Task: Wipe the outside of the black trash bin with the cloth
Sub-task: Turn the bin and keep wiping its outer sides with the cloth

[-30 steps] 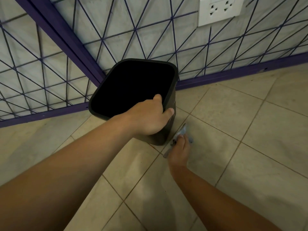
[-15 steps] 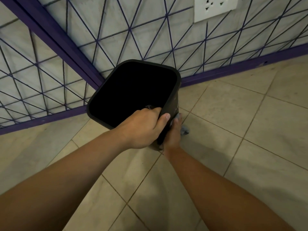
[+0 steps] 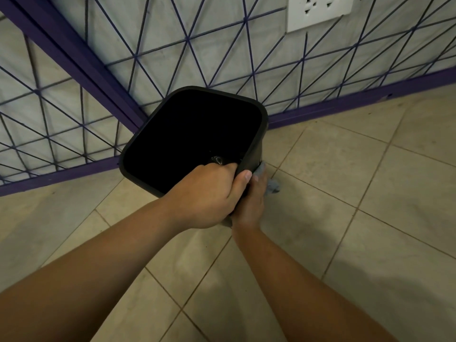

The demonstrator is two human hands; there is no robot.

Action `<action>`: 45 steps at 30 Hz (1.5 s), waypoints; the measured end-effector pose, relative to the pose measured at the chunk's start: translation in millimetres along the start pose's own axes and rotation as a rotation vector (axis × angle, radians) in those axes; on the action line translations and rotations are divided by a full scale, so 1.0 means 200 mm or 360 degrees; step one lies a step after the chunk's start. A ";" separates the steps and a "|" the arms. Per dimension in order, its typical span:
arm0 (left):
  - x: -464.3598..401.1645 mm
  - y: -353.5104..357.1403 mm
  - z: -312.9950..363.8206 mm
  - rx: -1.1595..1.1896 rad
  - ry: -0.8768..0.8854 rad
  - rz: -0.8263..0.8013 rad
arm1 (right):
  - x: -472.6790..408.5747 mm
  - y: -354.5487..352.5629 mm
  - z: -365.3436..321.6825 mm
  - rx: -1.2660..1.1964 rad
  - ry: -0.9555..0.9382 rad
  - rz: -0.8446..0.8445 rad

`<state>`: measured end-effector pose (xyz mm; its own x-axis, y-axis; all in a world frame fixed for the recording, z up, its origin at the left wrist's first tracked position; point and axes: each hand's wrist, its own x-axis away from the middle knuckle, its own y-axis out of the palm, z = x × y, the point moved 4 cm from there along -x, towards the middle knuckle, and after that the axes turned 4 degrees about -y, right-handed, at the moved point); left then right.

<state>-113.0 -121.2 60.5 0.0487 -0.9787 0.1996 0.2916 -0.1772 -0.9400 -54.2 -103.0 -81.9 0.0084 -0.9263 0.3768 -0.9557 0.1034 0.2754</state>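
The black trash bin (image 3: 256, 144) stands tilted on the tiled floor in a wall corner, its open mouth facing up toward me. My left hand (image 3: 209, 196) grips the near rim, fingers curled inside and thumb outside. My right hand (image 3: 250, 202) lies against the bin's near right outer wall, partly hidden under the left hand. It presses a grey-blue cloth (image 3: 270, 185) to that wall; a corner of the cloth sticks out to the right. The fingers of the right hand are mostly hidden.
Purple-framed wire mesh (image 3: 98, 77) covers both walls behind the bin, with a purple skirting (image 3: 345, 104) along the floor. A white wall socket (image 3: 318, 11) sits at the upper right. Beige floor tiles (image 3: 357, 193) spread to the right and toward me.
My right hand with the cloth has moved up from low near the floor onto the bin's side wall, under my left hand. The bin has tilted and turned slightly.
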 end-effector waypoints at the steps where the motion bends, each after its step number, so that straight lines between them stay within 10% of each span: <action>1: 0.00 0.00 0.00 -0.0010 0.0010 0.0002 | -0.01 -0.01 0.01 0.0005 -0.0006 0.0015; 45: -0.01 -0.01 -0.01 0.0141 0.0079 0.0123 | -0.04 -0.02 0.12 -0.0257 0.0212 0.0045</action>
<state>-115.5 -119.4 61.0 0.0277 -0.9934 0.1114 0.3720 -0.0932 -0.9236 -58.5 -104.2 -107.0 0.0314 -0.8673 0.4968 -0.8968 0.1950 0.3972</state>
